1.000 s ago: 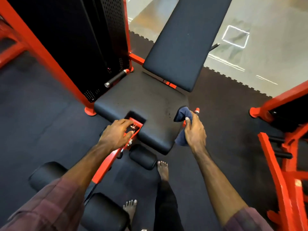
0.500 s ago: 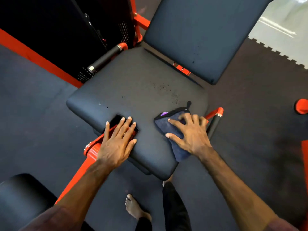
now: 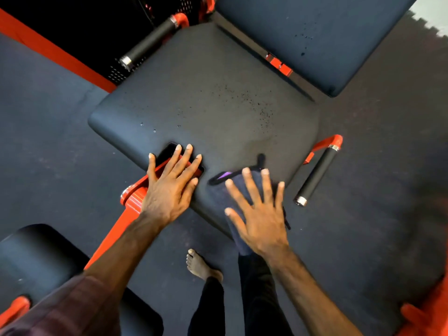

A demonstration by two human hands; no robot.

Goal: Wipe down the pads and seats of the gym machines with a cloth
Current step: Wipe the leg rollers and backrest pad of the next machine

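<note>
Dark rubber flooring [image 3: 363, 178] is spreading under a black-and-red gym machine, with a strip of pale floor showing at the top right corner. On the near right part of the black seat pad [image 3: 206, 93], a dark blue cloth [image 3: 219, 197] is lying flat, its near end hanging over the pad's front edge. The right hand [image 3: 260, 214] is pressing down on the cloth with all fingers straight and spread wide, gripping nothing. Just left of it, the left hand [image 3: 169, 187] is resting flat with straight fingers over the notch in the seat's front edge, covering the red frame bar [image 3: 114, 229] that is running out from under the seat. Dark specks are dotting the middle of the seat. Beyond the seat, the tilted back pad [image 3: 315, 32] is rising toward the top right. Black handles are sticking out on both sides, one at upper left [image 3: 148, 43], one at right [image 3: 317, 173]. A rounded black roller pad [image 3: 36, 258] is sitting at lower left, and a bare foot [image 3: 198, 264] is standing on the floor between the arms.
</note>
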